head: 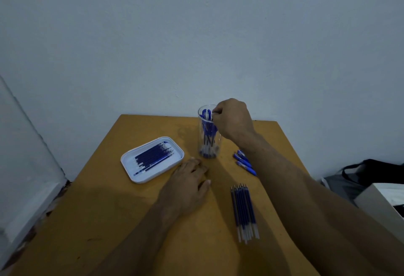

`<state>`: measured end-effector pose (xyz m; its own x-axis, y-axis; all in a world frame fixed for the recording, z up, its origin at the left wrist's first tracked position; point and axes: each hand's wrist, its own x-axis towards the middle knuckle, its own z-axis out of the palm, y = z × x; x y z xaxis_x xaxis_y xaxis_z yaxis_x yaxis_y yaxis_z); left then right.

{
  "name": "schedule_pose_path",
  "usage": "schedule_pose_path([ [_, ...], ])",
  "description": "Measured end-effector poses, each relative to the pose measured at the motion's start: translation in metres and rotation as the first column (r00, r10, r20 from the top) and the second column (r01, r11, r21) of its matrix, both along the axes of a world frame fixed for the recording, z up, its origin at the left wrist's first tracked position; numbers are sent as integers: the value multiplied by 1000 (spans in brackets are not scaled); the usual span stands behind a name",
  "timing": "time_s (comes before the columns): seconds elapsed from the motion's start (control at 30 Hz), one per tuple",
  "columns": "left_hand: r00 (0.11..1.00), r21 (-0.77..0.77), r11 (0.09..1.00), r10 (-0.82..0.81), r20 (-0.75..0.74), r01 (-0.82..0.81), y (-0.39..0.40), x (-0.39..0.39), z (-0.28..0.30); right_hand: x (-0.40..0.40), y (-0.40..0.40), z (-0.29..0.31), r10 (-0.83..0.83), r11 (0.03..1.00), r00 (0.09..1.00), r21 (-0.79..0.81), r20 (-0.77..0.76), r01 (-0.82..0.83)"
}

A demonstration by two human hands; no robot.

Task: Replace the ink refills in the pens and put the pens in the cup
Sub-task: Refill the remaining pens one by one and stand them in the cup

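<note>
A clear cup (202,151) stands at the back of the yellow table (113,221) and holds several blue pens (207,131). My right hand (232,120) is at the cup's rim with curled fingers, pinching the top of a pen that stands inside. My left hand (188,186) lies flat on the table in front of the cup, holding nothing. A few more blue pens (244,163) lie right of the cup, partly hidden by my right forearm. A white tray (131,173) at the left holds several dark blue refills (154,157). Another bundle of refills (244,210) lies loose at the front right.
The table's back edge meets a pale wall just behind the cup. A black bag (371,171) and a white box (380,203) sit off the table to the right. The table's left edge runs beside a white ledge (28,208).
</note>
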<state>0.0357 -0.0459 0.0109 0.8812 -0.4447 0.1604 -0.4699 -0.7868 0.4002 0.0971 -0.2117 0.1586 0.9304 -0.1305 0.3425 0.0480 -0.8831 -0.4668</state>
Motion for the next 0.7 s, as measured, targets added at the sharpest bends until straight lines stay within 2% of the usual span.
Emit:
schedule_pose_path([
  [0.13, 1000, 2, 1000, 10, -3, -10, -1, 0, 2, -2, -2, -1, 2, 998, 1000, 58, -6, -2],
  [0.23, 1000, 4, 1000, 12, -21, -12, 0, 0, 2, -8, -7, -2, 2, 993, 991, 116, 135, -18],
  [0.33, 999, 11, 1000, 16, -37, -16, 0, 0, 3, -19, -24, -7, -113, 985, 969, 155, 222, 79],
  [0.43, 999, 21, 1000, 15, -34, -14, 0, -1, 4, -33, -47, -31, -209, 974, 972, 118, 111, 195],
  [0.57, 1000, 21, 1000, 15, -27, -14, -1, -1, 6, -52, -63, -76, -227, 968, 956, -153, -186, 200],
  [0.7, 999, 25, 1000, 19, -30, -18, -1, -2, 6, -70, -70, -104, -247, 956, 955, -201, -165, 212],
])
